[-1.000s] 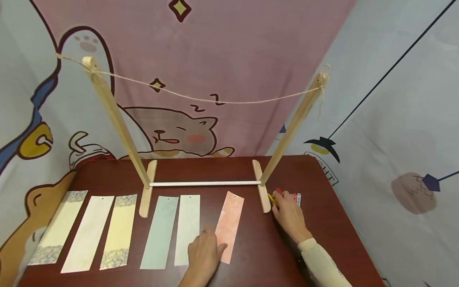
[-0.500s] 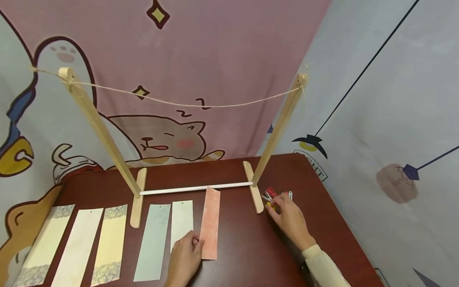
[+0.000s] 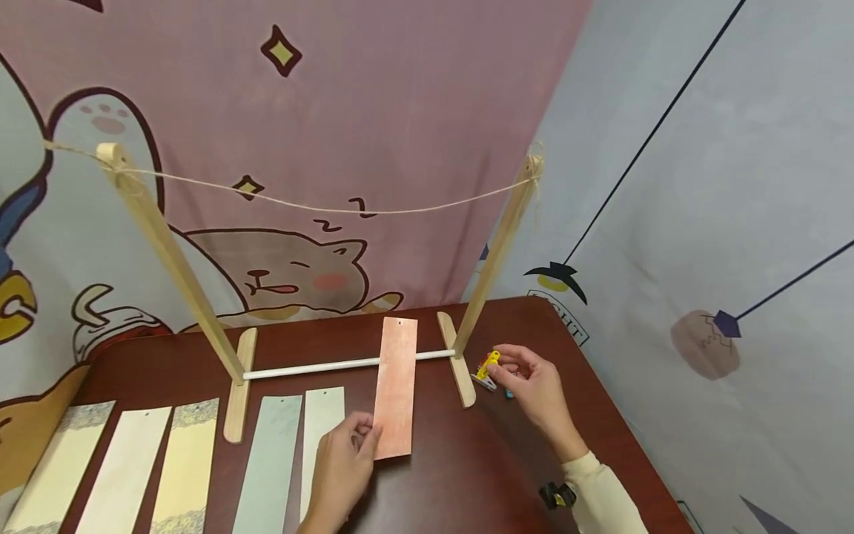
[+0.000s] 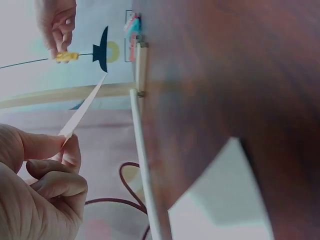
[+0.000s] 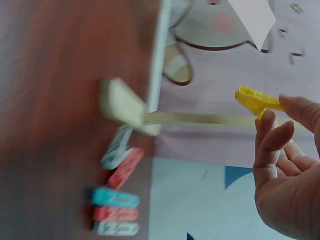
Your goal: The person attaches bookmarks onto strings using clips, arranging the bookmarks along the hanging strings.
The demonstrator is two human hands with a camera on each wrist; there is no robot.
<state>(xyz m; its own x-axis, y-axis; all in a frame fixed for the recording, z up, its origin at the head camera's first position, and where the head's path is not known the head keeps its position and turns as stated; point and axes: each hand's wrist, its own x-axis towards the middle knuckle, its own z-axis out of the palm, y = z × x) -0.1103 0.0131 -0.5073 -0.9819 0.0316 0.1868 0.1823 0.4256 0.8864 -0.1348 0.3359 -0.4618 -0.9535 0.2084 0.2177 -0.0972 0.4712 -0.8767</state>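
Note:
My left hand pinches the lower left edge of a pink paper bookmark, which has a small hole at its top. In the left wrist view that bookmark shows nearly edge-on between thumb and fingers, raised off the table. My right hand pinches a yellow clothespin between thumb and fingers. Against the wall in the right wrist view, the yellow clothespin is held above the table. A twine line sags between two wooden posts, above both hands.
Several other bookmarks, such as a grey-green one and a yellow one, lie at the left. A wooden stand with a white crossbar stands behind them. Red, teal and white clothespins lie by its right foot.
The left hand has taken hold of the pink bookmark and lifted it off the table. The right hand has raised the yellow clothespin from the pile. The head view has shifted.

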